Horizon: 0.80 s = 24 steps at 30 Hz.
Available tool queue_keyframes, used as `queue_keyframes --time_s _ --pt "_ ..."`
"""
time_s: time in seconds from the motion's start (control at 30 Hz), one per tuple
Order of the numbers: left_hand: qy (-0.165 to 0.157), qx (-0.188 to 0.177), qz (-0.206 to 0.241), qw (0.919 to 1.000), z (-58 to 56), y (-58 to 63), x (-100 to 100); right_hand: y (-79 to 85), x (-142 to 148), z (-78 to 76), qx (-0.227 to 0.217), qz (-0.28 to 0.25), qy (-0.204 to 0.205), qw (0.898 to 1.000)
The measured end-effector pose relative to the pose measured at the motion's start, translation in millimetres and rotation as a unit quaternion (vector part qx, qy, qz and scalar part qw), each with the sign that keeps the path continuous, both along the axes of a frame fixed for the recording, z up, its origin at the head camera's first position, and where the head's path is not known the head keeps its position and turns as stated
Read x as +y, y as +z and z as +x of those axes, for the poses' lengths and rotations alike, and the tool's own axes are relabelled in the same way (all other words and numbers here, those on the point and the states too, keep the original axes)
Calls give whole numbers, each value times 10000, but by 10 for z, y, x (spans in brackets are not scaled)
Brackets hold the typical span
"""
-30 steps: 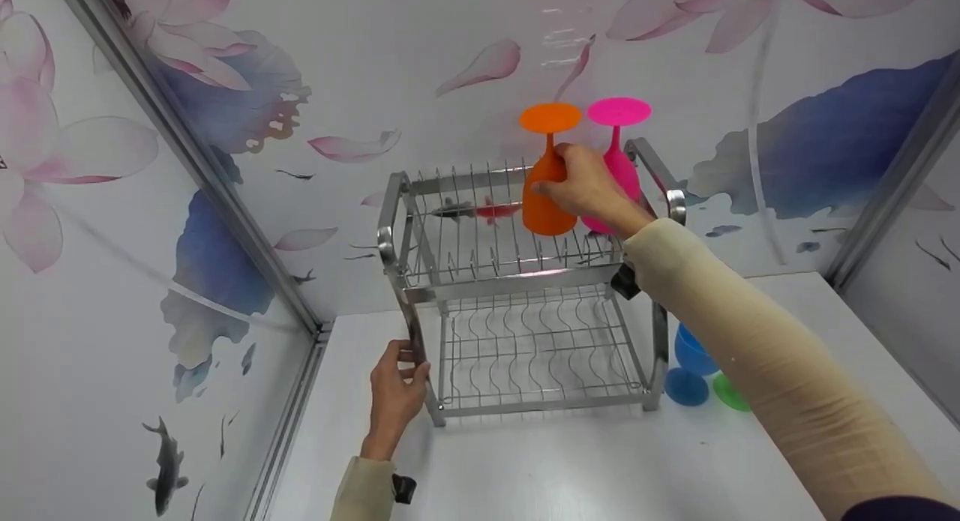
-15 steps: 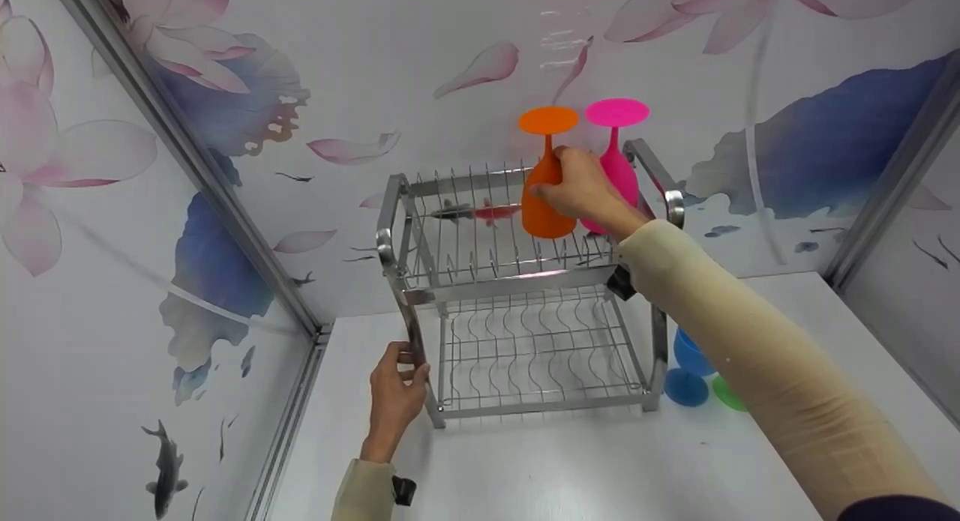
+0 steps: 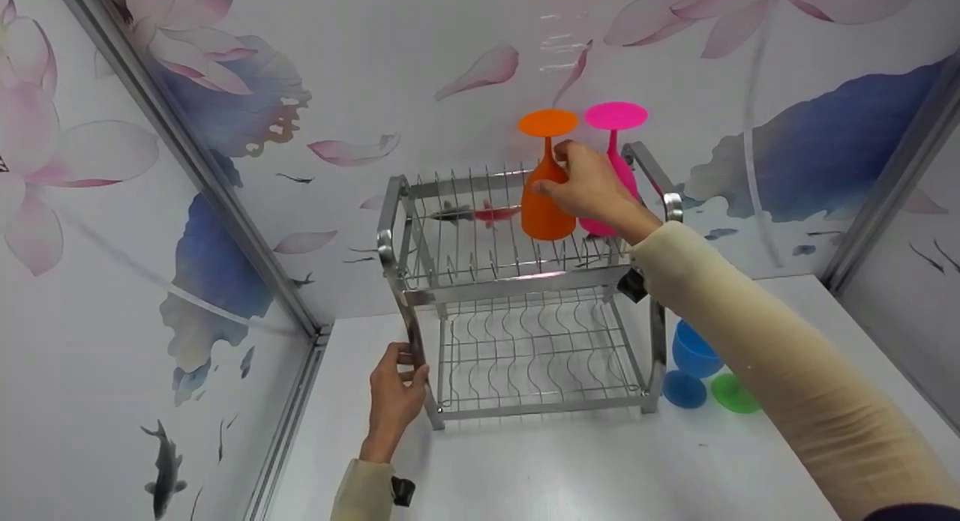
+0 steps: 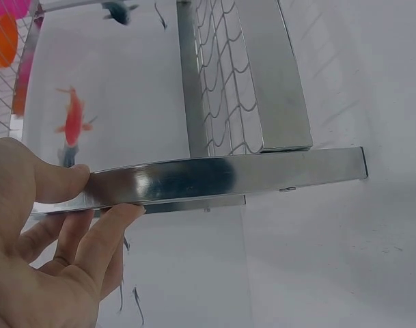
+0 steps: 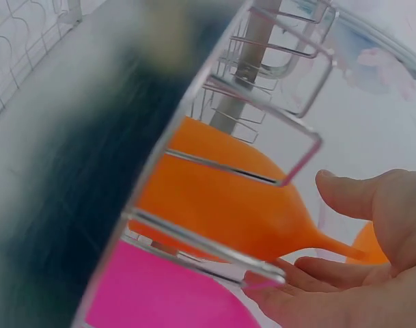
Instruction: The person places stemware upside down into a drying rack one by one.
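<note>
Orange goblet (upturned) on rack

Your rack: silver metal, two tiers, upright near the back edge of the bench. Your orange goblet: inverted, foot uppermost, bowl among the upper tier's wires, nearer that tier's right edge.

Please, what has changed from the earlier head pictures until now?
The right hand and its sleeve have shifted slightly to the right, showing more of the green foot. In the right wrist view, its thumb is off the orange goblet; when it came off, I cannot tell. That goblet and the pink goblet stayed upside down; the left hand kept its grip on the rack.
</note>
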<state>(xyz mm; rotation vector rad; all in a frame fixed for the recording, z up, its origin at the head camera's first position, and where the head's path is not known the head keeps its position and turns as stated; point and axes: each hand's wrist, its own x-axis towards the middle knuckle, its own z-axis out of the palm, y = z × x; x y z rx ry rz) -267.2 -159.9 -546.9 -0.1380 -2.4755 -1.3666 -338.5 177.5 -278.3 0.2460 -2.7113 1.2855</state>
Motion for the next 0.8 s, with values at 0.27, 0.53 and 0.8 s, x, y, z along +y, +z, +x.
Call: queue_keyframes --time_s 0.27,0.53,0.8 --pt "40 17 23 10000 -2 -20 -1 62 113 239 465 235 105 9986" --pt "34 -7 -38 10000 -20 -30 2 105 421 564 890 133 2 9959" --pt "31 3 58 10000 -10 -25 -2 60 857 858 1420 -81 -318 9893"
